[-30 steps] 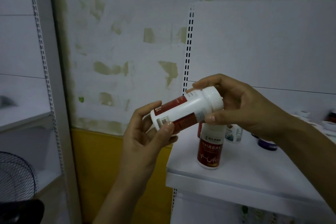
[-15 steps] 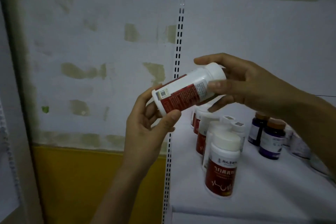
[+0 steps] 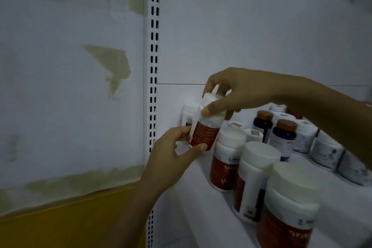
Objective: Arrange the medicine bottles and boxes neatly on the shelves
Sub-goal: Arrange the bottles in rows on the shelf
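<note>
A white bottle with a red label (image 3: 205, 127) stands tilted near the back left corner of the white shelf (image 3: 201, 197). My right hand (image 3: 231, 92) grips its white cap from above. My left hand (image 3: 173, 151) holds its lower body, thumb across the label's bottom. Just behind it another white bottle (image 3: 188, 111) stands against the back panel. A row of like red-labelled bottles (image 3: 227, 159) runs from there toward the shelf's front edge.
Two dark bottles with brown caps (image 3: 281, 137) and several white bottles (image 3: 322, 149) stand further right on the shelf. A slotted white upright (image 3: 154, 66) borders the shelf on the left. Beyond it is a patchy wall with a yellow base.
Both hands carried the bottle from mid-air down and back to the shelf's back left corner and turned it from nearly lying to nearly upright. The view moved closer to the shelf.
</note>
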`<state>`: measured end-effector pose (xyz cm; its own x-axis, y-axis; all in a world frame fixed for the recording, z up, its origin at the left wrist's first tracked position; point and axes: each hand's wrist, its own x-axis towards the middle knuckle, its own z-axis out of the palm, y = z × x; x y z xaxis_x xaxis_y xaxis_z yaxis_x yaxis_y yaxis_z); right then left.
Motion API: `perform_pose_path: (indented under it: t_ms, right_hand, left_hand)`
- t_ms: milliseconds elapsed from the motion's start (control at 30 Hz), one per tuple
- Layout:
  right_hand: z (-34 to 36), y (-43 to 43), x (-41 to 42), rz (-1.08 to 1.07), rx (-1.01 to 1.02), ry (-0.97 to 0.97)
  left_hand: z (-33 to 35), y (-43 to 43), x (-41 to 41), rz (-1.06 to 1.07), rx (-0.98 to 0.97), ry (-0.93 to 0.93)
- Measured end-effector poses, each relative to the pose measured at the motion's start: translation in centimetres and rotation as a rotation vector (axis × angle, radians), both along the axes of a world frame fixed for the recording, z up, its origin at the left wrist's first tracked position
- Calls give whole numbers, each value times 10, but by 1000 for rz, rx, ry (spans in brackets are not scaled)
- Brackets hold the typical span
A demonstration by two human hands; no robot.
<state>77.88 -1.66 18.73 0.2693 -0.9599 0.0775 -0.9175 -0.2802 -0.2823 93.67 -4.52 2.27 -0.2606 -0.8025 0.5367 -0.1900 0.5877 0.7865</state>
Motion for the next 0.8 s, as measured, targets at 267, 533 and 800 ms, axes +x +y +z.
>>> perform_pose_path:
  t_ms: [267, 533, 800]
  right_hand:
    - [-19, -19, 3, -163, 157, 189]
    - [-13, -35, 1, -170, 104, 203]
    - [-31, -77, 6, -200, 27, 175]
  left_hand:
    - [-32, -24, -1, -90, 45, -101]
    - [-46, -26, -1, -66, 17, -79]
    - [-41, -24, 4, -55, 22, -58]
